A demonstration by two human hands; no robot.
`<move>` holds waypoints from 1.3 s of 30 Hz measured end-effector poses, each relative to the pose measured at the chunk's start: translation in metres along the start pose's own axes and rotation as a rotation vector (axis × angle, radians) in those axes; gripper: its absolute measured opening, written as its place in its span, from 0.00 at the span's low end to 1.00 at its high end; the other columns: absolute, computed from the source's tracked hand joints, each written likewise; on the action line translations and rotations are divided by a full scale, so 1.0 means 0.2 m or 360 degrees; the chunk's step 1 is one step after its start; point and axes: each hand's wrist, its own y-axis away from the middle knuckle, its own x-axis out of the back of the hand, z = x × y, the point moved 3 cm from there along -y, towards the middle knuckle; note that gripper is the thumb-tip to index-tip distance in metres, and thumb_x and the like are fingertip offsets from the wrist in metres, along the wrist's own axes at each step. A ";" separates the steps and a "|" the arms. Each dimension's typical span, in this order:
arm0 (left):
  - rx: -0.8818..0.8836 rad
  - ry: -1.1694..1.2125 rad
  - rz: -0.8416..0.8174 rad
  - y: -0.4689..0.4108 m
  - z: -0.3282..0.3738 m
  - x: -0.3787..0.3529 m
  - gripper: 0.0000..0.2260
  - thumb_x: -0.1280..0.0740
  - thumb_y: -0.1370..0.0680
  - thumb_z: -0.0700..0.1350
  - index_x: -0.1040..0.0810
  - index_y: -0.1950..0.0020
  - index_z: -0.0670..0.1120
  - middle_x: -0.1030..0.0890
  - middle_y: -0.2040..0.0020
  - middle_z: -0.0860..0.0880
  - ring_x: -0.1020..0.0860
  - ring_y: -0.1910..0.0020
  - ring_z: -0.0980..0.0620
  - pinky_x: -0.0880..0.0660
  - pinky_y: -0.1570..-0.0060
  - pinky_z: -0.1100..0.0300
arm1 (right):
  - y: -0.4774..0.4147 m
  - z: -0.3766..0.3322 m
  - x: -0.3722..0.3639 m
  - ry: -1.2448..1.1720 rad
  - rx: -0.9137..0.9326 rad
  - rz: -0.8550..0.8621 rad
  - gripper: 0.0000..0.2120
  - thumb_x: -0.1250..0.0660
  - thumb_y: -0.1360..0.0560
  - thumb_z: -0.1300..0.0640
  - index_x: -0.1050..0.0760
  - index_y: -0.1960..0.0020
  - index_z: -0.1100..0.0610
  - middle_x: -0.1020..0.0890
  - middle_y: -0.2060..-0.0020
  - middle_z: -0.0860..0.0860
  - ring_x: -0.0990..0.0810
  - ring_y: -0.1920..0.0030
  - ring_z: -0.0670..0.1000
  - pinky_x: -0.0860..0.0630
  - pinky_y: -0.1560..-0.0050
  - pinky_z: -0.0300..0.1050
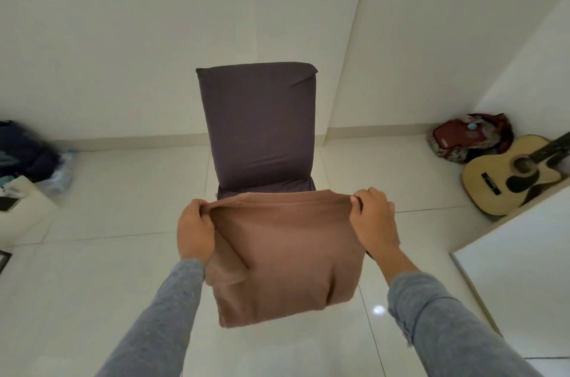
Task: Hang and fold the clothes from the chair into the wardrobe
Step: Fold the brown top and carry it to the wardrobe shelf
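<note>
Brown folded cloth (287, 256), left hand (195, 230) and right hand (374, 219) clamped on its top corners, chair (259, 126) behind

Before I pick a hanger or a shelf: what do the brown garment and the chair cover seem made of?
Brown garment: soft matte knit, probably cotton jersey; it drapes and creases limply. Chair cover: dark stretch fabric, likely; pulled taut, faint tension wrinkles.

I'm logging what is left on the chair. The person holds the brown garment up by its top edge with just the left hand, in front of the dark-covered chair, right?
Not quite: both hands hold it. The head view shows the left hand and the right hand each gripping a top corner of the brown garment, in front of the dark-covered chair.
</note>
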 end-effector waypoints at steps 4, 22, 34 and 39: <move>0.0101 -0.0115 0.0023 -0.16 -0.05 -0.09 0.09 0.41 0.25 0.32 0.24 0.50 0.39 0.22 0.54 0.42 0.26 0.55 0.44 0.30 0.53 0.53 | -0.17 0.03 -0.15 0.0015 0.0087 -0.0064 0.07 0.39 0.23 0.62 0.22 0.56 0.61 0.24 0.59 0.55 0.26 0.56 0.57 0.39 0.55 0.44; 0.0212 -0.0590 -0.0302 -1.02 -0.60 -0.94 0.12 0.42 0.24 0.35 0.21 0.49 0.42 0.20 0.52 0.41 0.24 0.54 0.41 0.27 0.56 0.51 | -0.97 0.15 -1.22 0.0220 -0.0104 -0.0078 0.11 0.41 0.20 0.54 0.21 0.53 0.58 0.21 0.59 0.53 0.26 0.57 0.55 0.37 0.56 0.46; 0.0537 -0.1156 -0.0406 -1.08 -1.01 -1.35 0.12 0.39 0.24 0.40 0.25 0.42 0.41 0.25 0.44 0.39 0.30 0.42 0.38 0.34 0.45 0.47 | -1.08 0.30 -1.85 0.0312 -0.0148 -0.0188 0.09 0.34 0.26 0.62 0.22 0.47 0.57 0.23 0.53 0.56 0.26 0.51 0.59 0.34 0.49 0.52; 0.0286 -0.1006 -0.0292 -0.88 -0.99 -1.42 0.12 0.38 0.26 0.38 0.28 0.44 0.34 0.28 0.43 0.34 0.29 0.44 0.33 0.30 0.48 0.39 | -0.89 0.29 -1.89 0.0001 -0.0226 -0.0220 0.17 0.34 0.28 0.63 0.26 0.39 0.59 0.24 0.43 0.57 0.27 0.41 0.60 0.32 0.39 0.55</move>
